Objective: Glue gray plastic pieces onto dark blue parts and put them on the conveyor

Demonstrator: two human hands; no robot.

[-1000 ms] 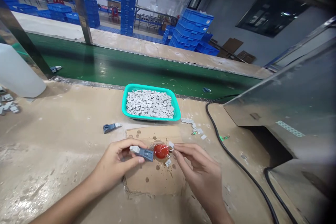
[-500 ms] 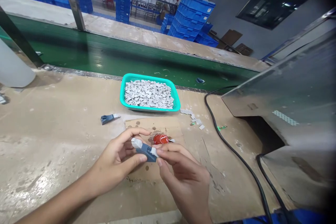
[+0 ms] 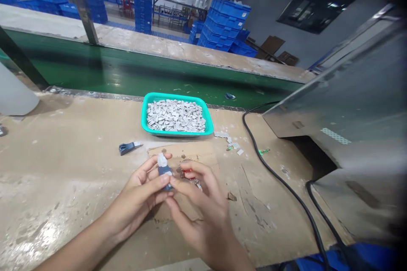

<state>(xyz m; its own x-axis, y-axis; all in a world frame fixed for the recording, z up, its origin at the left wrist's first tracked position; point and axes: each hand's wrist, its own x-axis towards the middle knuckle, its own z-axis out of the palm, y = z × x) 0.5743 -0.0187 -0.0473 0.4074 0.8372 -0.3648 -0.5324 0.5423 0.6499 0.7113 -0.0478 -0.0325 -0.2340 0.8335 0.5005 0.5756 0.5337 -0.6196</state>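
A dark blue-grey part (image 3: 164,172) with a whitish piece on its upper end is held upright between my two hands. My left hand (image 3: 136,194) grips it, the thumb across its front. The fingertips of my right hand (image 3: 200,203) touch its lower right side, by a small light piece; whether they pinch that piece is hard to see. Behind my right fingers, something red (image 3: 187,173) is mostly hidden on a brown cardboard sheet (image 3: 203,152). A similar blue-grey part (image 3: 127,148) lies on the table to the left.
A turquoise basket (image 3: 208,122) full of small light grey pieces stands behind my hands. Light scraps (image 3: 234,145) lie right of it. A black cable (image 3: 280,178) curves beside a metal machine housing (image 3: 356,135). A green conveyor belt (image 3: 127,76) runs behind the table.
The held part has turned from slanted to more upright and shifted left. My right hand has moved left with it and now covers most of the red thing. The camera view has shifted slightly.
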